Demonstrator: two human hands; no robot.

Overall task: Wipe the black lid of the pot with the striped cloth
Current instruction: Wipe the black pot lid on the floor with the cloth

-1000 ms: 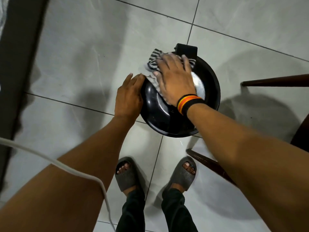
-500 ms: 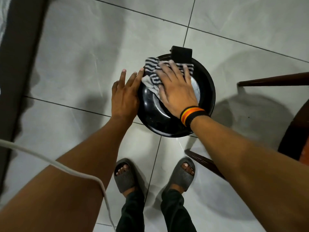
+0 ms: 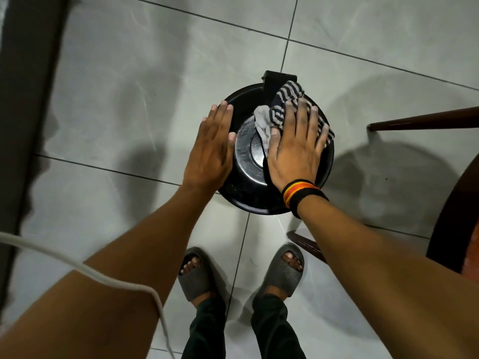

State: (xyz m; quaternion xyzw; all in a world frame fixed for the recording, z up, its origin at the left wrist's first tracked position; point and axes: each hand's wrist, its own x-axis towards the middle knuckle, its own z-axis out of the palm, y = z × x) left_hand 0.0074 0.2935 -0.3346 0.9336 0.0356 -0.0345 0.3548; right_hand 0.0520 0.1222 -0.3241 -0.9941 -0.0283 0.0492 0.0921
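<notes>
The pot's round black lid (image 3: 246,164) lies face up on the tiled floor, with a black block-shaped handle (image 3: 274,81) at its far edge. A striped cloth (image 3: 283,104), dark and white, is bunched on the lid's far right part. My right hand (image 3: 295,149) lies flat on the cloth and presses it onto the lid, fingers spread. My left hand (image 3: 212,149) rests flat against the lid's left rim, fingers straight and together, holding nothing. The lid's right half is hidden under the cloth and my right hand.
Grey floor tiles (image 3: 129,99) surround the pot. Dark wooden chair legs (image 3: 425,120) and a curved seat edge (image 3: 451,216) stand at the right. A white cable (image 3: 85,270) crosses my left forearm. My feet in grey slippers (image 3: 197,275) are just below the pot.
My right hand has slid the cloth from the lid's far left to its far right. My left hand moved up along the left rim, fingers now closed together.
</notes>
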